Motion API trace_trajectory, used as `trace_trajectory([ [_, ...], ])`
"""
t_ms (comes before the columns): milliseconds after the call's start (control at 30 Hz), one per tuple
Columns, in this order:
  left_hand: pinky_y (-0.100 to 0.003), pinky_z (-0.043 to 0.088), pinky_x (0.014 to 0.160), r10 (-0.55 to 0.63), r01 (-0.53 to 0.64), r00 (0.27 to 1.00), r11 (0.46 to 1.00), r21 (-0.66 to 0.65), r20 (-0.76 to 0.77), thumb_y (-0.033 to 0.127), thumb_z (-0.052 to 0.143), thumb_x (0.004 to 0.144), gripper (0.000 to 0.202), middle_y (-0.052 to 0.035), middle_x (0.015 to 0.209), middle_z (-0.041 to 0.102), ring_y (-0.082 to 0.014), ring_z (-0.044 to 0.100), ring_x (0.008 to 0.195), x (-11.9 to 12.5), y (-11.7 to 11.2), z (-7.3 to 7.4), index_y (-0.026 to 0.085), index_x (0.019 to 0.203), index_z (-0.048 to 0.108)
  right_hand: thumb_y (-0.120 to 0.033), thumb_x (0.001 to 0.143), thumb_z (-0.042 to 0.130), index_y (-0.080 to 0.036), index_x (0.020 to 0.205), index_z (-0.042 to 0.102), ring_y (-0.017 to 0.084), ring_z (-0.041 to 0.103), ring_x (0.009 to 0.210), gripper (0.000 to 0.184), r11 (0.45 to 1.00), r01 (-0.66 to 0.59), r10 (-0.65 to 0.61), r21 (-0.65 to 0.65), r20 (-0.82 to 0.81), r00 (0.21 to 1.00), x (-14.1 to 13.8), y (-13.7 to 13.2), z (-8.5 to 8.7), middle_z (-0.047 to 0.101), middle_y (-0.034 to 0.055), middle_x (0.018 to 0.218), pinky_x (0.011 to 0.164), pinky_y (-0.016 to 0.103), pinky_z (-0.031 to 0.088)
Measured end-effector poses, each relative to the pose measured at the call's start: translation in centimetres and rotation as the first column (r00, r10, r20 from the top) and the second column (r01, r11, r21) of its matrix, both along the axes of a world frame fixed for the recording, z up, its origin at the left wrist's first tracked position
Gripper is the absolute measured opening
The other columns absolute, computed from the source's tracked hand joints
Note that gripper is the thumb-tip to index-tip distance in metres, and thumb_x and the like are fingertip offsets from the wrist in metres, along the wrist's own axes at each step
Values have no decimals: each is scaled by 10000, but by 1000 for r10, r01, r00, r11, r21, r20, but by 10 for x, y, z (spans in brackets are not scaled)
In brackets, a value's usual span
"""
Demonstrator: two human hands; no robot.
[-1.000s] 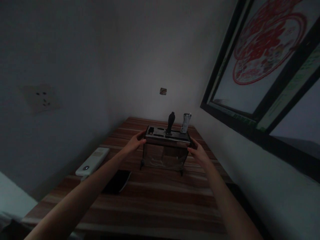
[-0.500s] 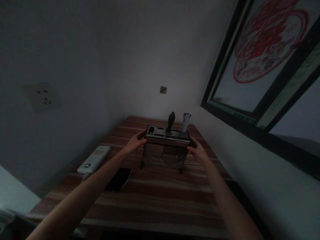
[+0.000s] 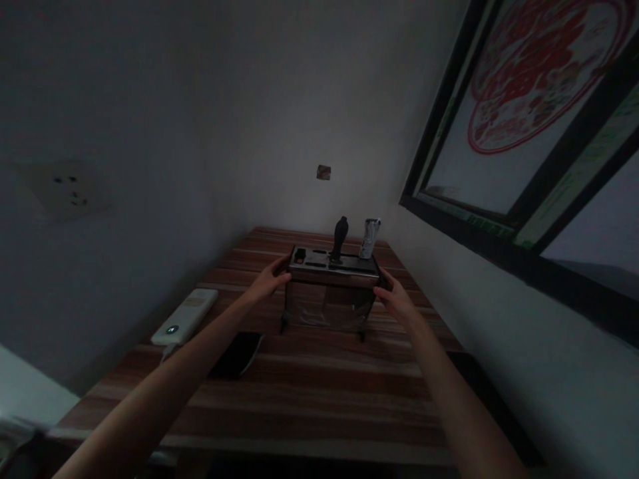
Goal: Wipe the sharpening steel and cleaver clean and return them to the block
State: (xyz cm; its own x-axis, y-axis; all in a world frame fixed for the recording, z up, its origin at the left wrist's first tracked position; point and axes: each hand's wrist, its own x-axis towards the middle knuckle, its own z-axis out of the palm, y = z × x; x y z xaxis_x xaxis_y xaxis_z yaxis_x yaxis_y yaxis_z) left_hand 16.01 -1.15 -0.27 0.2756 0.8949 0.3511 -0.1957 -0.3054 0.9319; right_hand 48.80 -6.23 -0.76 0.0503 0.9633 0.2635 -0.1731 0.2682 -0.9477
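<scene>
A knife holder (image 3: 319, 273) with a slotted metal top, a see-through body and small dark feet stands upright on the wooden table. My left hand (image 3: 269, 279) grips its left end, thumb on the front and fingers round the side. At the right end, my right hand (image 3: 395, 297) clasps it the same way. From the slots rise a black handle (image 3: 340, 236) and, to its right, a silvery, wrinkled, foil-like handle (image 3: 370, 237). What the clear body holds is too dim to make out.
A white power bank (image 3: 186, 316) with a lit display and a cable lies left on the table (image 3: 309, 392). Beside my left forearm is a dark phone-like slab (image 3: 237, 354). A wall socket (image 3: 64, 189) is at left; a dark-framed window (image 3: 479, 219) borders the right.
The view has shifted slightly, so the wall and picture sit a little differently. Both hands keep their grip on the knife holder, which stays in place on the table.
</scene>
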Motion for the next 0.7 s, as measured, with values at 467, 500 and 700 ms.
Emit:
trace_trajectory([
  [467, -421, 345, 1043, 131, -134, 988, 991, -22, -87, 580, 554, 804, 612, -116, 1373, 503, -271, 418, 1298, -38, -26, 10, 233, 1304, 495, -471, 706, 714, -279, 1236, 544, 236, 428, 1282, 589, 951, 225, -260, 213, 153, 953, -15, -32, -6, 503, 56, 1374, 1063, 419, 328],
  [500, -408, 360, 1033, 184, -186, 971, 983, 0, -152, 564, 579, 790, 557, -107, 1312, 561, -275, 467, 1254, -46, -32, 13, 216, 1225, 567, -455, 751, 675, -268, 1217, 557, 235, 457, 1253, 516, 921, 311, -351, 233, 159, 923, -19, -41, -5, 531, 65, 1340, 1059, 425, 327],
  [700, -378, 432, 960, 289, -242, 779, 957, 159, -557, 529, 585, 757, 400, -44, 1053, 700, -271, 606, 1045, -91, -63, 8, 230, 1007, 674, -370, 833, 582, -228, 931, 633, 227, 589, 958, 180, 748, 587, -650, 310, 165, 742, -60, -96, -8, 642, 58, 971, 892, 390, 448],
])
